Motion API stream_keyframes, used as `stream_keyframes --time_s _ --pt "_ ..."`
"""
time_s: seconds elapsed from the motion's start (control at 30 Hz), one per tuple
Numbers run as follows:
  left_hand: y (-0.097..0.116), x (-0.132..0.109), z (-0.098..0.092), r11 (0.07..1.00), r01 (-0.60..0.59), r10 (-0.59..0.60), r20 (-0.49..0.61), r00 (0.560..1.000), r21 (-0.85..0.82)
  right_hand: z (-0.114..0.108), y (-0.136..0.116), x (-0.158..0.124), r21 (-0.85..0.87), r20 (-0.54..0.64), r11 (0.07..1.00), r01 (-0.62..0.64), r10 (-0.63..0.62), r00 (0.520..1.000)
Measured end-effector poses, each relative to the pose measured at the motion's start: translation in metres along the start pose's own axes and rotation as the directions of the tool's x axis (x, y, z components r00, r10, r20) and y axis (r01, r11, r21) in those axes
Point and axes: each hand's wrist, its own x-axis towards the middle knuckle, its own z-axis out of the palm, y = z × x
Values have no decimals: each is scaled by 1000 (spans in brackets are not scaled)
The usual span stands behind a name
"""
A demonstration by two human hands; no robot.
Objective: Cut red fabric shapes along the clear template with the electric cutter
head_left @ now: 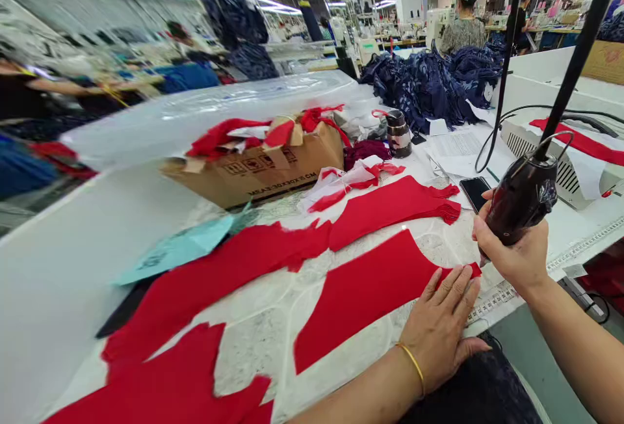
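Observation:
My left hand [441, 323] lies flat, fingers stretched out, on the narrow right end of a cut red fabric piece [361, 291]. A gold bangle circles that wrist. My right hand [519, 255] is wrapped round a dark, rounded handheld tool [521, 199], held upright above the table edge; its exact kind is unclear. A black rod or hose [568, 73] rises from its top, and its lower end is mostly hidden by my hand. Behind the piece lies a stack of red fabric pieces [390, 209], with more red fabric [214, 294] spreading to the left.
A tape measure [494, 297] runs along the table's front edge. Farther back are a phone [474, 193], a dark jar [398, 134], a cardboard box [263, 173] with red scraps and heaped navy fabric [433, 89]. A vented pale machine [531, 151] stands right. People work beyond.

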Motion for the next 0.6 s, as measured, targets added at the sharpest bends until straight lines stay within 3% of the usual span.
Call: stream_keyframes --time_s 0.23,0.6 --pt "2 4 4 1000 3 -5 -77 997 -18 1 3 0 9 -12 1000 15 -14 1000" --pt "2 4 3 1000 0 -2 -91 996 -28 -2 4 -1 -12 -41 1000 13 -14 999"
